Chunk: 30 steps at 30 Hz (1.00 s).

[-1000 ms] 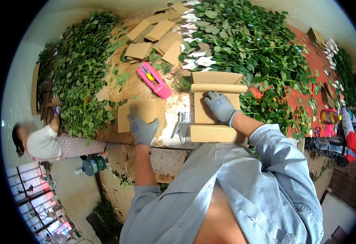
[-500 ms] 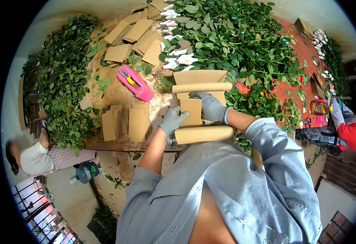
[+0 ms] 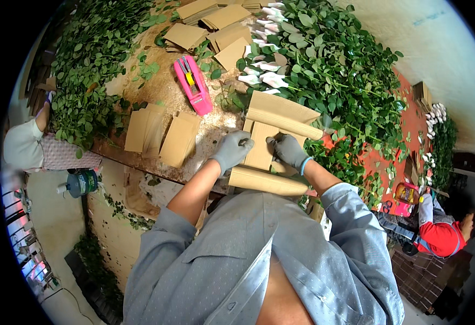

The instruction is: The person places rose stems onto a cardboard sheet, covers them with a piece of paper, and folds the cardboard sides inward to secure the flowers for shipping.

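Observation:
Both my hands wear grey gloves and rest on a folded brown cardboard sheet [image 3: 281, 116] at the table's near edge. My left hand [image 3: 232, 150] presses its left side with the fingers curled. My right hand [image 3: 288, 150] pinches a flat cardboard panel [image 3: 260, 147] in the middle of the sheet. A rolled cardboard edge [image 3: 267, 181] lies closest to me. Left of my hands sits a small stack of flat cardboard pieces [image 3: 161, 135].
A pink tape dispenser [image 3: 193, 84] lies on the worn table [image 3: 161, 89]. More cardboard pieces [image 3: 216, 27] are piled farther back. Leafy stems with white buds [image 3: 329, 76] cover the right side and leaves [image 3: 85, 70] the left. One person crouches at left [image 3: 29, 146], another at right [image 3: 443, 233].
My left hand left the flat cardboard stack and came right onto the folded sheet beside my right hand. The view has shifted closer to the sheet.

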Each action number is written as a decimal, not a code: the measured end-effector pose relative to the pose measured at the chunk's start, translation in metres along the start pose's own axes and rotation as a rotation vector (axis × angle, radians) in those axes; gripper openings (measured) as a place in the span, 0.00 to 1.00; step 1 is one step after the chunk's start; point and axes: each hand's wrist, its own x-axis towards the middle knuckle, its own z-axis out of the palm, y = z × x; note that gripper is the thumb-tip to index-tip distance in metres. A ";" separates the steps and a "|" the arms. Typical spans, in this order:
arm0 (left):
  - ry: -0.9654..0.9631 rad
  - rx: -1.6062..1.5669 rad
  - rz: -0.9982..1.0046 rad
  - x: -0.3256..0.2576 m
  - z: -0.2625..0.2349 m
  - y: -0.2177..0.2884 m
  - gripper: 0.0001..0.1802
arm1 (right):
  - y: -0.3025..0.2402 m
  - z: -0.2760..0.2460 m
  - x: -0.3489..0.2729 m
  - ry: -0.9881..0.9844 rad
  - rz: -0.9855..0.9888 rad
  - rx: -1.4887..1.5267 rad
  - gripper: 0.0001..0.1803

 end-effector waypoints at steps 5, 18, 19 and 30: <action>-0.404 0.388 0.122 -0.022 -0.045 0.057 0.33 | -0.017 0.005 -0.002 0.079 -0.105 -0.367 0.25; -0.897 0.708 0.082 -0.015 -0.024 0.099 0.38 | -0.040 0.019 -0.016 0.291 -0.312 -0.899 0.15; -0.889 0.696 0.121 -0.012 -0.019 0.087 0.37 | -0.051 0.024 -0.021 0.359 -0.296 -0.901 0.16; -0.817 0.706 0.132 -0.018 -0.017 0.075 0.30 | -0.100 -0.101 -0.005 0.634 -0.721 -0.475 0.09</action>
